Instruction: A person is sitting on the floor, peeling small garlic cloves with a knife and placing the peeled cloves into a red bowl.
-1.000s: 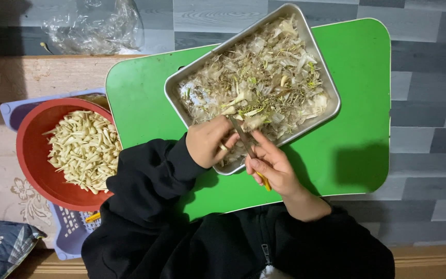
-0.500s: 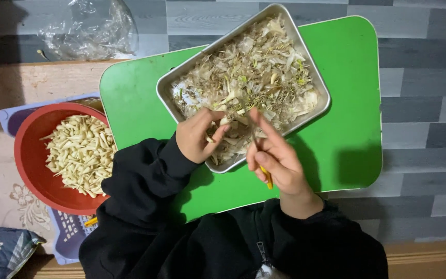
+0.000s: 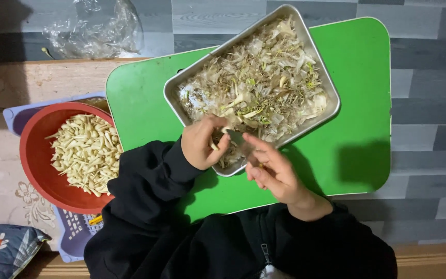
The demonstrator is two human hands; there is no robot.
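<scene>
Our left hand point(image 3: 202, 147) has its fingers curled together, pinching a small pale piece point(image 3: 214, 146) between thumb and forefinger, right at the near rim of the metal tray point(image 3: 331, 98). Our right hand point(image 3: 272, 173) sits just beside it, with the fingers partly spread and the forefinger stretched toward the left fingertips; a thin blade-like thing seems to run between the two hands, but we cannot tell what it is, nor whether the right fingers clamp it.

The pale piece looks light, short and fairly firm, probably a little slick once its skin is off, so we judge it best taken at the tips of thumb and forefinger, close to one end, with light pressure.

Just beyond the fingers, the tray holds a loose heap of papery husks, roots and green shoots point(image 3: 264, 88). Under the tray lies a green board point(image 3: 357, 134). Off to the left of our left hand stands a red bowl point(image 3: 34, 160) full of pale peeled pieces point(image 3: 86, 152), resting on a lilac basket point(image 3: 70, 235). Farther away, past the bowl, lies a crumpled clear plastic bag point(image 3: 94, 28).
</scene>
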